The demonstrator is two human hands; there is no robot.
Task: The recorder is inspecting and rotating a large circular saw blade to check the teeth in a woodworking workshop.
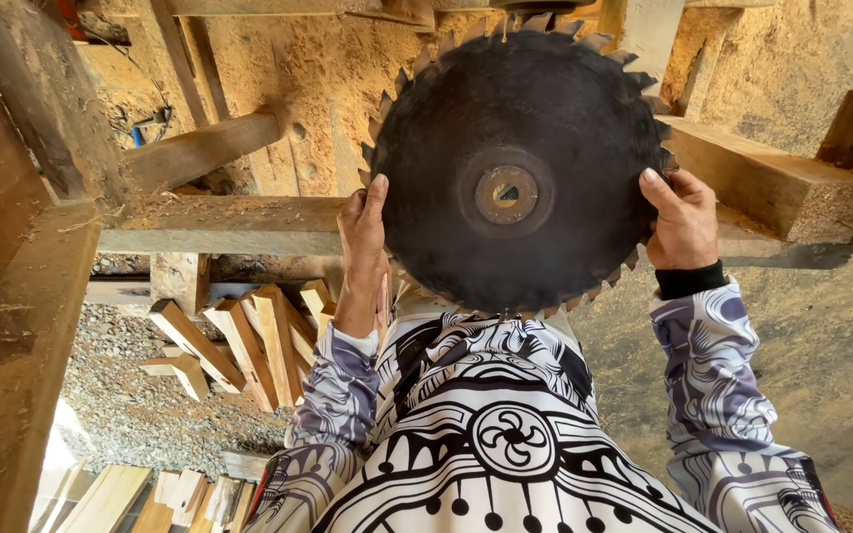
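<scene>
Big dark circular saw blade (515, 168) held up at chest height under the sawdusty timber frame (219, 222), left hand (362, 247) & right hand (683, 222) both clamped on opposite rims, so prob best gripping between teeth, keeping it level, no rushing.

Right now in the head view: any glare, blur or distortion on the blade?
Head view: the dark circular saw blade is matte with no glare, teeth and centre hole sharp; left hand and right hand grip its edges in focus; wide-angle bending shows on the wooden beams; bright overexposure at the lower-left corner.
</scene>
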